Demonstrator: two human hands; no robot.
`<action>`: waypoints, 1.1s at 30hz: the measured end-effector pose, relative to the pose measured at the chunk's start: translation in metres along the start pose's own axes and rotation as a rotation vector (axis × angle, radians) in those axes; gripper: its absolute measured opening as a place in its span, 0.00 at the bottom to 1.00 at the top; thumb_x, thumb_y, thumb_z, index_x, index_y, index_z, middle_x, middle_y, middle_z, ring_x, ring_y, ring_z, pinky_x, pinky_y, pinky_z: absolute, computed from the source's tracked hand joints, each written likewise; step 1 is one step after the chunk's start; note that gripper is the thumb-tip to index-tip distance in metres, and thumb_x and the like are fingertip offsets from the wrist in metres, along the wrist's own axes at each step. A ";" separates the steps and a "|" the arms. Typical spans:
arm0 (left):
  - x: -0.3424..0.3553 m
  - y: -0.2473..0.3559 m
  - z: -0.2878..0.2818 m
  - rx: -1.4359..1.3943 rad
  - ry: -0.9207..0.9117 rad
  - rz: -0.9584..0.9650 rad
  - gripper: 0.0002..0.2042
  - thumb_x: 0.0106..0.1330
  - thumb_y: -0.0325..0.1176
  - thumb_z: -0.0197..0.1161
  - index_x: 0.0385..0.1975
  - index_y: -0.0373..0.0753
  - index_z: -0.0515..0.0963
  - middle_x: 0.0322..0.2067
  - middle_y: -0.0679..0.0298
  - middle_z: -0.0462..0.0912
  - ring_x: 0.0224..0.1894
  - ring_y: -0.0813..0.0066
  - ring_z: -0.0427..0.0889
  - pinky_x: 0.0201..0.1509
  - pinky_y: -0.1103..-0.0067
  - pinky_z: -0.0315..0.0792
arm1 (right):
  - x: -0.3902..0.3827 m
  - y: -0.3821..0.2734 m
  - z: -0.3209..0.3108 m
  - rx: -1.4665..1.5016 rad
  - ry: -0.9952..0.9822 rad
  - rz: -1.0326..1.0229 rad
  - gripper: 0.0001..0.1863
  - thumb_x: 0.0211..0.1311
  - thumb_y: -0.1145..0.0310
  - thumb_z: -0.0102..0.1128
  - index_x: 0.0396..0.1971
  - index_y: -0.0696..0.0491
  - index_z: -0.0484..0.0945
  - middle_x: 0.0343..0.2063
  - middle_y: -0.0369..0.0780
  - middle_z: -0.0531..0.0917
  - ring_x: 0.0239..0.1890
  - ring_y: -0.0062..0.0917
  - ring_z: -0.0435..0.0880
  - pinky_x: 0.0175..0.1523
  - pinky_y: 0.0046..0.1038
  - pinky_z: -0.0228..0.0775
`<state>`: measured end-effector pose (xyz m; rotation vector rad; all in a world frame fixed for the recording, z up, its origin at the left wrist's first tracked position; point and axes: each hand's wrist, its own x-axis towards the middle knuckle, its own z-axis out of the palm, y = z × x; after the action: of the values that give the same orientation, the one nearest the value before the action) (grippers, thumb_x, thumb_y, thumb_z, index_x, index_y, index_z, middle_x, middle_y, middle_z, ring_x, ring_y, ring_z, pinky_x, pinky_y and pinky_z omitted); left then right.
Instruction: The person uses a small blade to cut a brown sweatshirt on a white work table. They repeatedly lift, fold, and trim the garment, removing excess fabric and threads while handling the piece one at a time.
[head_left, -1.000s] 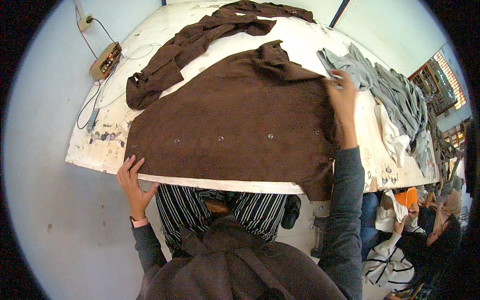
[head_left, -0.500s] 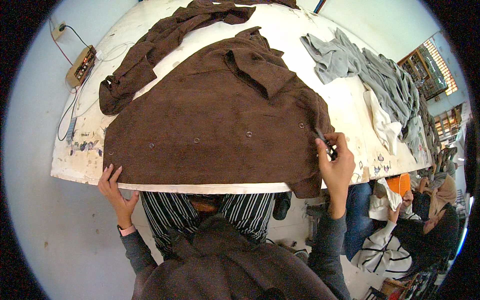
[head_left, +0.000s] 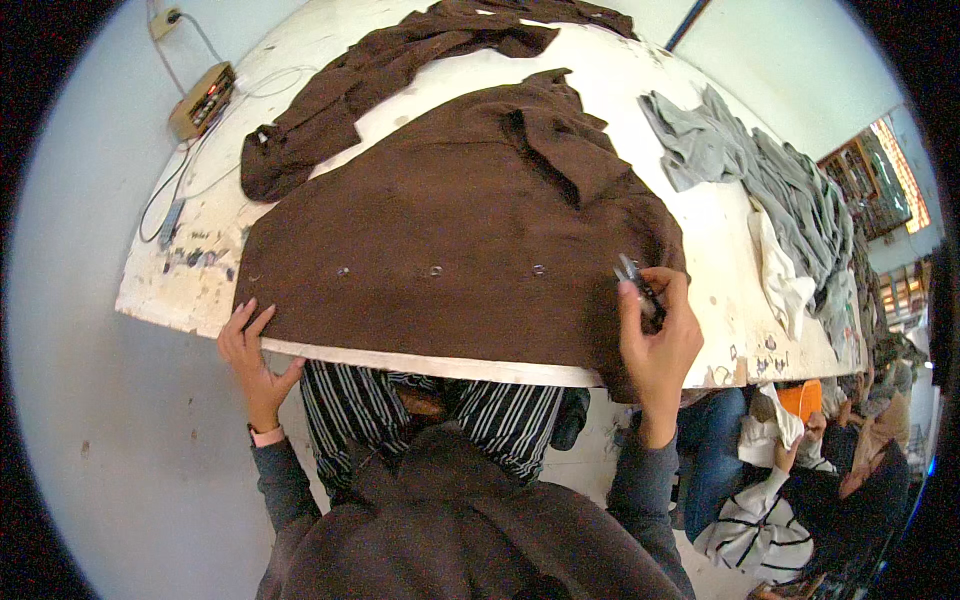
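A dark brown garment [head_left: 420, 225] is spread over the near part of the pale table. Small shiny round buttons [head_left: 435, 271] run in a row across it. My left hand [head_left: 252, 352] rests at its near left corner, fingers stretched onto the cloth and thumb down by the table edge. On the right side, my right hand [head_left: 662, 330] grips small dark thread snips [head_left: 645, 286] with silvery blades, pointing up and left. They are over the cloth near the right end of the button row; the fingers partly hide them.
Another brown garment [head_left: 370, 82] lies farther back. Grey garments [head_left: 770, 175] and a white cloth [head_left: 783, 275] are heaped on the right. A power box [head_left: 203, 100] with cables is at the left wall. People sit at right, one holding white cloth [head_left: 765, 440].
My right hand has brought the snips a little left, over the cloth, and their blades now show. My left hand stays on the same corner. The whole view has shifted slightly.
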<state>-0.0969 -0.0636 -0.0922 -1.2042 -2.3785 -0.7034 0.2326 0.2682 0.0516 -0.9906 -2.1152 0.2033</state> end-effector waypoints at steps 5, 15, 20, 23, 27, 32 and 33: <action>0.000 -0.001 0.004 -0.040 0.030 0.003 0.39 0.58 0.70 0.62 0.62 0.49 0.76 0.66 0.60 0.70 0.70 0.54 0.63 0.73 0.54 0.49 | -0.024 -0.054 0.038 0.174 -0.364 -0.139 0.13 0.59 0.67 0.72 0.42 0.54 0.81 0.33 0.43 0.87 0.33 0.38 0.87 0.39 0.32 0.77; 0.001 0.000 0.010 -0.087 0.048 0.010 0.36 0.56 0.66 0.67 0.61 0.52 0.77 0.64 0.61 0.72 0.70 0.57 0.65 0.72 0.53 0.51 | -0.038 -0.072 0.109 -0.007 -0.259 -0.324 0.10 0.61 0.64 0.68 0.38 0.50 0.78 0.29 0.40 0.84 0.24 0.39 0.81 0.30 0.37 0.69; -0.003 -0.004 0.006 -0.077 0.051 0.020 0.36 0.52 0.61 0.70 0.61 0.49 0.76 0.65 0.60 0.71 0.69 0.52 0.64 0.73 0.54 0.51 | -0.044 -0.076 0.115 -0.052 -0.281 -0.269 0.09 0.62 0.63 0.67 0.37 0.50 0.78 0.28 0.41 0.84 0.23 0.40 0.81 0.30 0.37 0.70; -0.003 -0.004 0.007 -0.080 0.056 0.027 0.36 0.52 0.60 0.70 0.60 0.49 0.77 0.65 0.60 0.72 0.69 0.52 0.64 0.72 0.53 0.52 | -0.047 -0.077 0.111 -0.026 -0.211 -0.237 0.09 0.61 0.63 0.67 0.36 0.50 0.79 0.28 0.41 0.84 0.23 0.40 0.82 0.29 0.36 0.70; -0.003 -0.005 0.009 -0.087 0.068 0.031 0.36 0.52 0.60 0.70 0.60 0.50 0.77 0.64 0.59 0.72 0.69 0.53 0.65 0.71 0.53 0.52 | -0.048 -0.076 0.116 -0.077 -0.202 -0.298 0.09 0.61 0.63 0.69 0.37 0.49 0.81 0.26 0.39 0.85 0.20 0.36 0.80 0.29 0.34 0.68; -0.003 -0.005 0.005 -0.085 0.046 0.026 0.36 0.51 0.60 0.71 0.60 0.50 0.77 0.64 0.60 0.72 0.69 0.53 0.65 0.72 0.54 0.52 | -0.047 -0.088 0.119 -0.077 -0.170 -0.271 0.09 0.61 0.63 0.70 0.37 0.49 0.81 0.24 0.39 0.85 0.20 0.35 0.81 0.28 0.34 0.69; -0.003 -0.004 0.003 -0.075 0.037 0.019 0.36 0.50 0.60 0.72 0.60 0.50 0.77 0.64 0.60 0.72 0.69 0.53 0.65 0.72 0.54 0.52 | -0.046 -0.093 0.121 0.002 -0.181 -0.272 0.10 0.61 0.62 0.70 0.37 0.50 0.81 0.24 0.40 0.85 0.21 0.35 0.81 0.29 0.34 0.70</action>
<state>-0.0990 -0.0662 -0.0977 -1.2316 -2.3268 -0.8088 0.1102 0.1922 -0.0177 -0.6937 -2.3881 0.1637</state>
